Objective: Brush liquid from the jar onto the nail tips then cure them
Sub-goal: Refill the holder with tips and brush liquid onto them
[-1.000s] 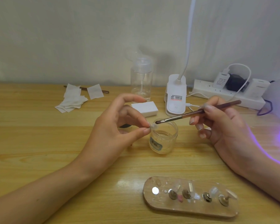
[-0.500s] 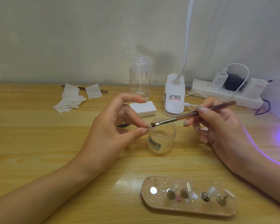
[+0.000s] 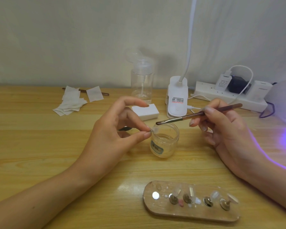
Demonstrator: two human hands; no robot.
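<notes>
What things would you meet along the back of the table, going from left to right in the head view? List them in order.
Paper wipes → clear bottle → white lamp base → power strip → curing lamp at the right edge.

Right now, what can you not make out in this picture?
Head view:
jar label: too blurred to read.
nail tip in left hand: tiny, clear; coating not visible.
curing lamp: cut off by right edge.
dark thing: mostly hidden behind left hand.
</notes>
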